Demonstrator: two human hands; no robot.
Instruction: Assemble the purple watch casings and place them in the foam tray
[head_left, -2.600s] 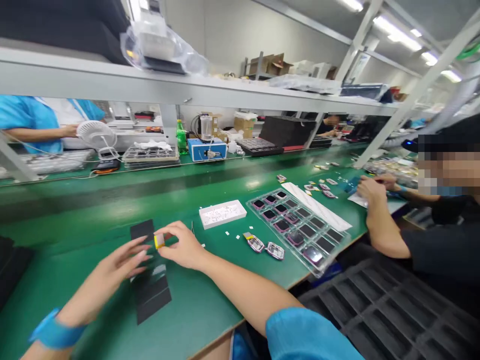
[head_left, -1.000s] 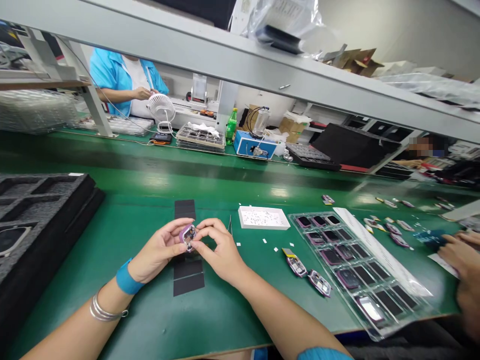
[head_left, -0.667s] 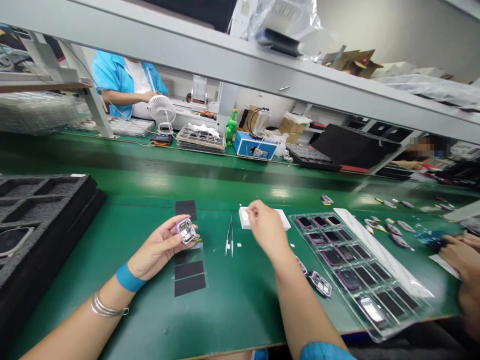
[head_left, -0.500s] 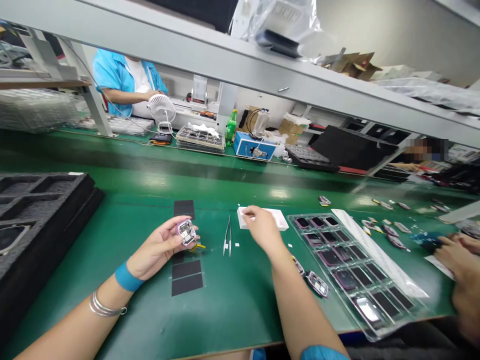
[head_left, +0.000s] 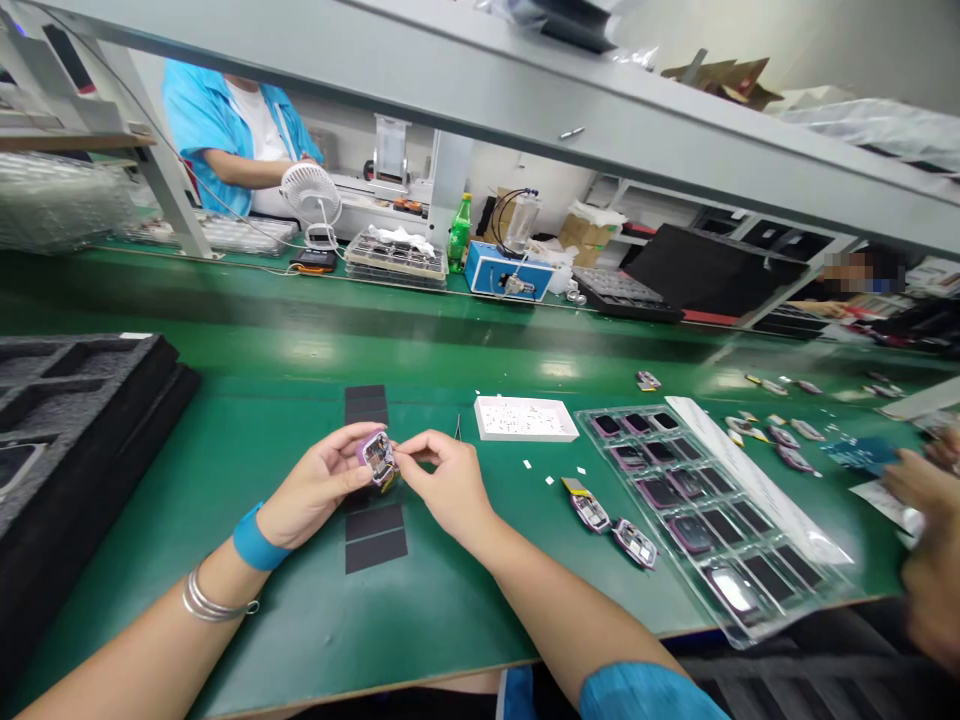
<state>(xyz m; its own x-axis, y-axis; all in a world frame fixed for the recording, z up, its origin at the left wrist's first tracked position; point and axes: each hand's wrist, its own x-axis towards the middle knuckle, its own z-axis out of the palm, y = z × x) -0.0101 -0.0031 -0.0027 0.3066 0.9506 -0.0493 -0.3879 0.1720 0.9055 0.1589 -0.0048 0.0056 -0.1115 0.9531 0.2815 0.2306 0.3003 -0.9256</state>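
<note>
Curling around a small purple watch casing [head_left: 377, 455] at centre frame, the left hand [head_left: 315, 487] grips it above the green bench [head_left: 247, 440], while the right hand [head_left: 444, 487] pinches its right edge between thumb and forefinger. Print on the white box [head_left: 525, 418] is too small to read. Black strips [head_left: 375, 522] lie beneath; a clear tray [head_left: 697, 568] sits lower right.

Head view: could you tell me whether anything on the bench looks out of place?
Two open cases lie loose beside the clear tray, not in its pockets; white scraps dot the bench; the tray's near corner overhangs the edge. The left hand holds a purple case.
</note>
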